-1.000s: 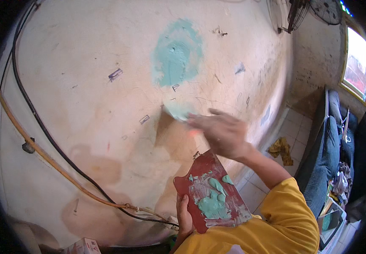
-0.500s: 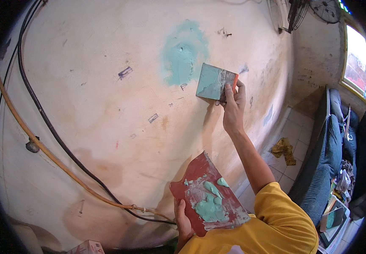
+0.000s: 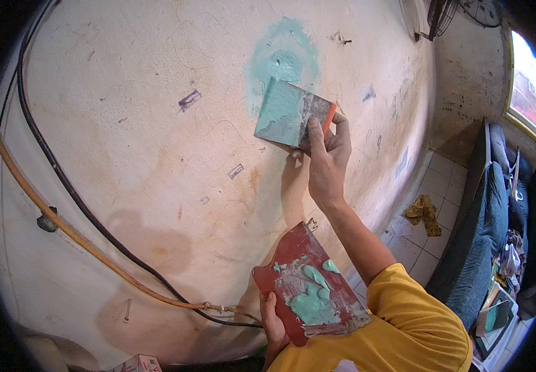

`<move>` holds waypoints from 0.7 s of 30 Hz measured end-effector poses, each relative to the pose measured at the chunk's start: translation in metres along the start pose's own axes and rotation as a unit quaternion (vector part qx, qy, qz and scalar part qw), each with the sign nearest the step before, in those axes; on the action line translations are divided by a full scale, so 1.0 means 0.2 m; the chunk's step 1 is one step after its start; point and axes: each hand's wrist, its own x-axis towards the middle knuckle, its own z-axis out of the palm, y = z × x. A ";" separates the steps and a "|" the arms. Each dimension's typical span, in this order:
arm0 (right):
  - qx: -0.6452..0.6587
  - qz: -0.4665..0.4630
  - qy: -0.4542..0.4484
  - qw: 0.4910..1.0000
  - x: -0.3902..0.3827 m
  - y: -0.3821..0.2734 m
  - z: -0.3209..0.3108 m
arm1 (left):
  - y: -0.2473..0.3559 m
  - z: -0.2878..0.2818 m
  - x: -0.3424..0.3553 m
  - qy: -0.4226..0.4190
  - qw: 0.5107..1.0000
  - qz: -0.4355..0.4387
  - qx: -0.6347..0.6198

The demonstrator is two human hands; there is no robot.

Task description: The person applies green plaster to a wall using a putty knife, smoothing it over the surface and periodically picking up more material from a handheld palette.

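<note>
My right hand (image 3: 328,152) grips a wide putty knife (image 3: 286,118) by its orange edge, thumb laid on the grey part of the blade. Mint-green putty coats the blade's left half. The blade is at the lower part of a mint-green patch (image 3: 280,59) on the wall; whether it touches the wall I cannot tell. Below, my left hand (image 3: 273,319) holds a dark red board (image 3: 292,239) by its left edge, thumb on top. Soft lumps of mint-green putty (image 3: 312,301) lie on the board, with thin smears around them. The left fingers under the board are hidden.
The stained cream wall (image 3: 156,136) fills most of the view. A black cable (image 3: 72,186) and an orange hose (image 3: 88,247) run down its left side. To the right are a dark blue sofa (image 3: 475,235), a yellow cloth (image 3: 424,214) on floor tiles, and a fan (image 3: 441,17) above.
The right hand has brought the putty knife left, to the lower part of the green patch. The left hand and board stay nearly in place. The view has shifted slightly.
</note>
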 end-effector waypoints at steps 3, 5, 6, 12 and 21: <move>-0.004 -0.015 -0.060 0.998 0.02 -0.05 0.02 | 0.00 -0.04 0.01 -0.004 1.000 -0.008 0.001; 0.013 -0.038 -0.076 0.996 0.04 -0.09 0.02 | 0.01 0.00 0.00 0.003 1.000 0.007 0.005; 0.035 -0.052 -0.067 0.996 0.05 -0.12 0.00 | 0.01 0.01 0.00 0.006 1.000 0.021 0.016; 0.016 -0.100 -0.017 0.995 0.17 -0.13 -0.19 | -0.02 -0.02 0.03 -0.037 0.998 -0.006 -0.054; -0.271 -0.463 0.017 0.844 0.14 -0.08 -0.12 | -0.02 0.02 0.02 -0.007 0.999 0.053 0.002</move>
